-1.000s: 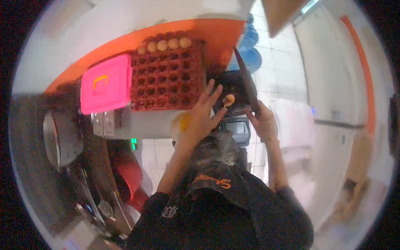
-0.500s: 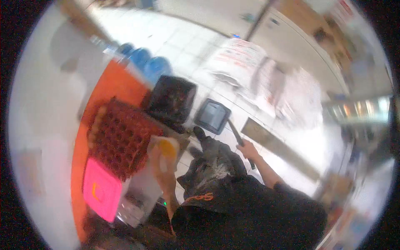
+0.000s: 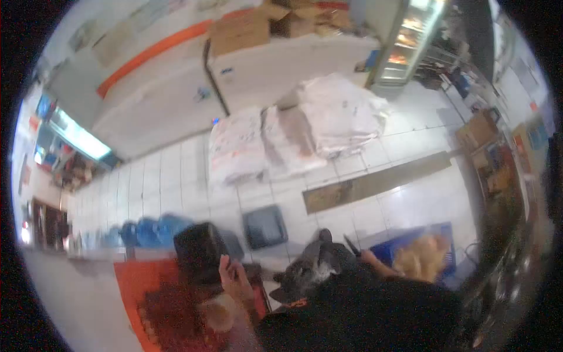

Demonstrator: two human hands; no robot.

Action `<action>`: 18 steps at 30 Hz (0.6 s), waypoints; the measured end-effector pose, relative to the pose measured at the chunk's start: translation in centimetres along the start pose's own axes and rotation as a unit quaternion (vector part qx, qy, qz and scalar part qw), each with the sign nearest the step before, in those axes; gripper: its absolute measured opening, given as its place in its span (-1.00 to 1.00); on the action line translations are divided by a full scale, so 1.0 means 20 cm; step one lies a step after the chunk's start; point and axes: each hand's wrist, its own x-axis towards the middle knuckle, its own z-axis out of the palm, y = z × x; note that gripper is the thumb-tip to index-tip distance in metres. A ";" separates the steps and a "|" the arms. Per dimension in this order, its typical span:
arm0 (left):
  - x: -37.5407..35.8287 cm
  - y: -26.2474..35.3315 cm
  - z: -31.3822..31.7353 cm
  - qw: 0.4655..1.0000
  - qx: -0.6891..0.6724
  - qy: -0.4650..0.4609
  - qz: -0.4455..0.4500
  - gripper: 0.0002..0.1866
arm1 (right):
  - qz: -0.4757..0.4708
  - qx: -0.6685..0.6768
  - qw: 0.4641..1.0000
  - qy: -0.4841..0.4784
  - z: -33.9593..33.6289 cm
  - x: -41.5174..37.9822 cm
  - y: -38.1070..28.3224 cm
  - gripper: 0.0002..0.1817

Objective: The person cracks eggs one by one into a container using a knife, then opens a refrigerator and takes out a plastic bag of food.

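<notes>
My right hand (image 3: 369,258) is closed round the handle of a knife (image 3: 352,246), its dark blade pointing up and left. My left hand (image 3: 236,278) is raised with its fingers apart and nothing seen in it, near a black crate (image 3: 202,249). Below it a blurred round pale item (image 3: 218,314) lies by a dark red egg-tray-like stack (image 3: 170,317) on the orange surface (image 3: 130,287). A dark grey tray (image 3: 265,227) is on the tiled floor.
White sacks (image 3: 340,114) lie on the floor near white chest freezers (image 3: 293,67). A cardboard strip (image 3: 375,182) crosses the tiles. Blue water bottles (image 3: 149,232) line the left. At right is a blue crate (image 3: 384,249) with a pale yellowish pile (image 3: 421,258).
The view has swung to the right, bringing the blue crate into sight. My left hand has come away from the yellow and white item and opened. The knife stays in my right hand.
</notes>
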 end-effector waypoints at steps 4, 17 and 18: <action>0.12 0.03 0.72 0.991 0.030 -0.130 0.013 -0.41 | -0.052 0.029 0.995 0.083 0.17 0.43 0.52 -0.65; 0.31 -0.92 2.50 0.717 0.439 -0.507 -0.193 -0.38 | 0.321 0.487 0.801 0.136 -1.33 0.14 0.91 -0.67; 0.34 -0.93 2.59 0.700 0.451 -0.511 -0.212 -0.38 | 0.331 0.508 0.780 0.155 -1.36 0.15 0.95 -0.67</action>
